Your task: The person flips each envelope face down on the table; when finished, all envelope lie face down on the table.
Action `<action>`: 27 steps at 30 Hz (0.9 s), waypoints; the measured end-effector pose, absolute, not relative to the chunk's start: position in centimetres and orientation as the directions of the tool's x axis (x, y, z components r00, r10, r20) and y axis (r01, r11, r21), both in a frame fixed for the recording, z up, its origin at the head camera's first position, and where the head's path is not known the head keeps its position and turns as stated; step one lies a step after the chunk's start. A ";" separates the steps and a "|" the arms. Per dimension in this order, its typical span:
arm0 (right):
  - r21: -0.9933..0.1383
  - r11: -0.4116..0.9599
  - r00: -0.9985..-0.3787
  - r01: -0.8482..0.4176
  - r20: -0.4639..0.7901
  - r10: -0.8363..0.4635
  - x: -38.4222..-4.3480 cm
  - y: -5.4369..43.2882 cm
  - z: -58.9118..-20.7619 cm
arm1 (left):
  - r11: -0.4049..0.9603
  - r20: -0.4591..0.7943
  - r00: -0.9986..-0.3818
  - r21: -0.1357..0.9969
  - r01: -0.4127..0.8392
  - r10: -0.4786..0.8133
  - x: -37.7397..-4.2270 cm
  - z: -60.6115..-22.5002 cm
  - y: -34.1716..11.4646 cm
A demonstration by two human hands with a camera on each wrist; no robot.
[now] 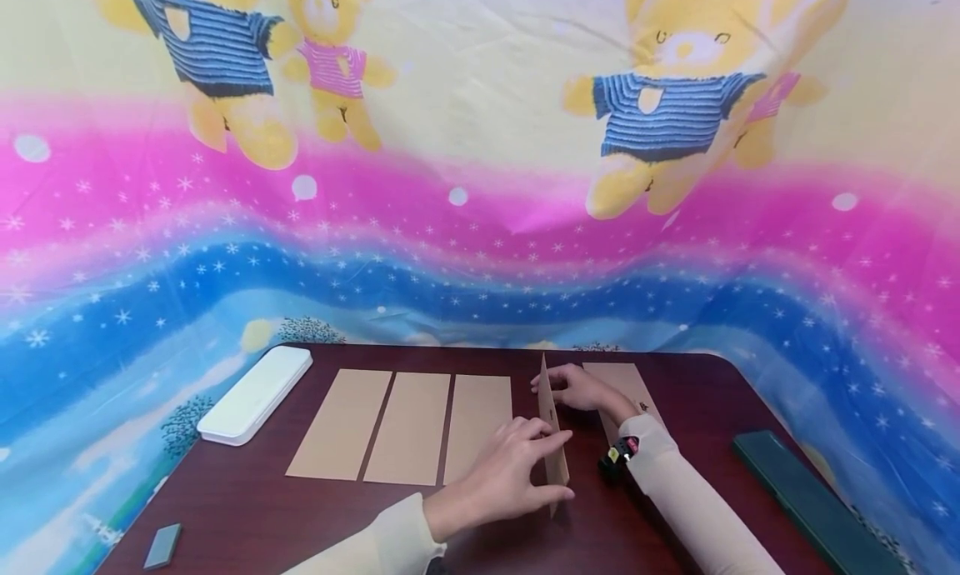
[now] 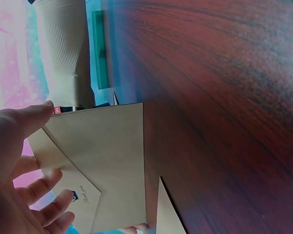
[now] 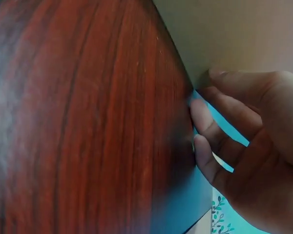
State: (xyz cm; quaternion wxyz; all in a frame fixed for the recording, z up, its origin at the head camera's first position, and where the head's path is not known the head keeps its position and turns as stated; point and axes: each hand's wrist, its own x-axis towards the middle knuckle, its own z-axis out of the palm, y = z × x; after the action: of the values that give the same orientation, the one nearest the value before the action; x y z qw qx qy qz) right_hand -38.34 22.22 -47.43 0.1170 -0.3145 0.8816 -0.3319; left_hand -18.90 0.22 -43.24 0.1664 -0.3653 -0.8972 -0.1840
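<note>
A brown kraft envelope stands on its edge between both hands. Its pointed flap, printed with "Thank you", faces the left palm in the left wrist view. At the near end, the left hand holds the envelope, thumb at the near edge and fingers by the flap side. My right hand pinches the far end, with the thumb against the plain face. Three brown pieces like it lie flat in a row to the left. Another printed one lies partly under the right forearm.
A white oblong case lies at the table's back left. At the front left is a small grey-blue block. A long dark green case runs along the right edge. A patterned cloth hangs behind the dark wooden table.
</note>
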 end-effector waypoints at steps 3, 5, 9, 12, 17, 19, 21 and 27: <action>-0.660 0.585 -0.780 -0.472 0.003 -0.626 -38.2 21.9 -47.4 | 0.666 0.441 -0.674 0.202 0.718 0.593 -18.9 -43.3 0.2; -0.663 0.587 -0.786 -0.464 0.003 -0.618 -38.1 21.8 -47.4 | 0.665 0.447 -0.671 0.200 0.719 0.592 -18.9 -43.3 0.2; -0.648 0.605 -0.794 -0.462 -0.002 -0.608 -38.1 22.0 -47.4 | 0.660 0.460 -0.659 0.187 0.727 0.595 -18.9 -43.4 0.2; -0.648 0.593 -0.785 -0.478 0.012 -0.619 -38.3 22.4 -47.3 | 0.651 0.480 -0.642 0.176 0.738 0.598 -18.9 -43.4 0.1; -0.724 0.524 -0.774 -0.449 0.021 -0.633 -38.5 23.3 -46.8 | 0.630 0.501 -0.627 0.193 0.752 0.596 -19.0 -43.1 -0.2; -0.751 0.507 -0.779 -0.424 0.017 -0.627 -38.6 23.8 -46.3 | 0.622 0.502 -0.629 0.211 0.754 0.593 -19.0 -42.8 -0.5; -0.763 0.502 -0.789 -0.407 0.016 -0.615 -38.6 24.3 -45.9 | 0.613 0.505 -0.633 0.235 0.755 0.587 -19.1 -42.7 -0.7; -0.767 0.534 -0.838 -0.355 0.008 -0.546 -38.8 25.8 -44.7 | 0.613 0.503 -0.652 0.269 0.742 0.568 -19.3 -43.0 -1.4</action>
State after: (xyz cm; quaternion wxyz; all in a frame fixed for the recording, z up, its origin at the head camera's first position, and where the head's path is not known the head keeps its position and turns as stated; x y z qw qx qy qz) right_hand -38.77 25.83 -44.66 0.1173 -0.2597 0.8679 -0.4069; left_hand -19.35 -1.39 -42.98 0.1874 -0.3728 -0.8784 -0.2329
